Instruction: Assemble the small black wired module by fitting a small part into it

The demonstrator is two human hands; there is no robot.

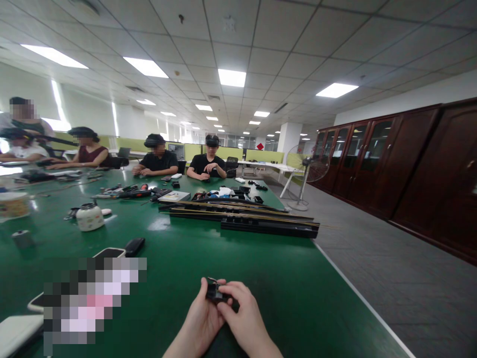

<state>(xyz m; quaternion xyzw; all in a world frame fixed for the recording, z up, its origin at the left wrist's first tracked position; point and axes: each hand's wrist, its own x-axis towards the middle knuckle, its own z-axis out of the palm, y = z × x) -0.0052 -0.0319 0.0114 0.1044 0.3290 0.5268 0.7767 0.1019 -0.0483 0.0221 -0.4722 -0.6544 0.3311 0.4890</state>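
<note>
Just above the near part of the green table, a small black part is held between my two hands; its exact kind is too small to tell. My left hand is closed around its left side and underside, with the thumb up along the edge. From the right, my right hand pinches the part, fingertips on its top and right end. A thin pale piece shows at its upper edge. My fingers hide much of the part.
Long black rails with thin brass-coloured rods lie across the table ahead. To the left are a white jar, a grey cylinder and a black object. Several people sit around the table. A standing fan is beyond the right edge.
</note>
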